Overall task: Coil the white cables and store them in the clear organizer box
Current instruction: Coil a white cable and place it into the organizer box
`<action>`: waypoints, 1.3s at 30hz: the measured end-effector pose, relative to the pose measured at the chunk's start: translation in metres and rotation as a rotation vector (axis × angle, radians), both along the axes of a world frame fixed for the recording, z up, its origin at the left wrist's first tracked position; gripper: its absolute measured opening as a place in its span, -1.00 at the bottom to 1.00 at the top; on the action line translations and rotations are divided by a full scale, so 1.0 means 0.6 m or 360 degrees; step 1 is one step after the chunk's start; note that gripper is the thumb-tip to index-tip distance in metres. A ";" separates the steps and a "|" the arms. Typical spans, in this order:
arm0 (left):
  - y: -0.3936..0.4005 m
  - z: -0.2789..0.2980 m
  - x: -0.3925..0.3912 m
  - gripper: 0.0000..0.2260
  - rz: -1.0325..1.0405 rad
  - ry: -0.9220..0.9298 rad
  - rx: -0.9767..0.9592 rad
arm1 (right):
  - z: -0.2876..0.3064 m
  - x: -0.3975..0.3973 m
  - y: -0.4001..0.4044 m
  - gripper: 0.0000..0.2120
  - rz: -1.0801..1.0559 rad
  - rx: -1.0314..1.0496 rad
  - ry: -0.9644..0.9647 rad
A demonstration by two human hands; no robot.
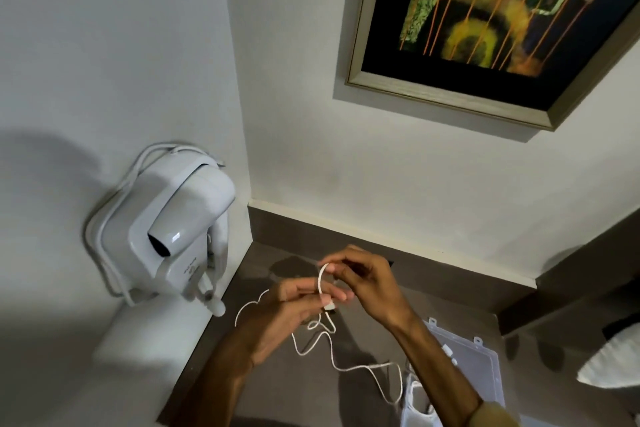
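At the far left a glossy white plastic hair dryer (pixel 173 236) hangs in its wall cradle, its rounded nozzle overhanging the left edge of the dark, smooth table (pixel 287 388), so that side is hemmed in by the white wall. The table's far edge meets a low dark upstand under the wall, and most of the bare surface lies toward the near side between the two forearms. The left hand (pixel 294 312) hovers above the table near its back left corner, fingers curled in a closed grip around a thin white cable (pixel 332 360), with the cable's small blocky plug at its fingertips. The cable arches up in a short loop to the right hand (pixel 360 279), whose thumb and forefinger pinch the top of that loop. The rest of the cable, a matte, cord-like strand, trails in loose bends across the table toward the right. There the clear organizer box (pixel 485 367) lies flat, a translucent plastic rectangle with small hanging tabs on its far edge, partly hidden by the right forearm. A framed abstract painting (pixel 485 17) hangs on the wall above.
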State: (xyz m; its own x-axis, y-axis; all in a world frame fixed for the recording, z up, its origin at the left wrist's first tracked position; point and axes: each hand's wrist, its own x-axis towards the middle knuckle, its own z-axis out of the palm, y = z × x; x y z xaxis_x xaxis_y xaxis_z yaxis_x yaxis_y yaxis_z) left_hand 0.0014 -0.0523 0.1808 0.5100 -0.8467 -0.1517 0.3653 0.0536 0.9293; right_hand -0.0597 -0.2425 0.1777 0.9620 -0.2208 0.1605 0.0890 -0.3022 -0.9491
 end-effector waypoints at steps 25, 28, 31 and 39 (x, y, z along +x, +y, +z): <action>-0.053 0.071 -0.023 -0.68 0.0583 0.0183 -0.0574 | 0.003 -0.070 0.036 -0.74 0.0026 0.0305 0.0203; -0.050 0.072 0.001 -0.72 0.0889 -0.0321 -0.0308 | 0.012 -0.095 0.045 -0.79 -0.0040 -0.0002 0.0220; -0.044 0.067 0.018 -0.77 0.0971 -0.1062 0.0151 | 0.046 -0.112 0.034 -0.84 -0.0107 -0.0581 0.0054; -0.071 0.084 -0.031 -0.73 0.0402 -0.1157 0.0143 | 0.161 -0.077 -0.054 -0.90 -0.0347 -0.1076 -0.0552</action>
State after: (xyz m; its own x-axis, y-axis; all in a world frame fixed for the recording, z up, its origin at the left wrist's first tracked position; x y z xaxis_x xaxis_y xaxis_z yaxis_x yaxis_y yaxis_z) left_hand -0.0171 -0.0948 0.2311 0.6837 -0.6917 0.2325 -0.3514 -0.0329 0.9357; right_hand -0.1062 -0.2748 0.2743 0.7788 -0.1459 0.6101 0.2186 -0.8484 -0.4820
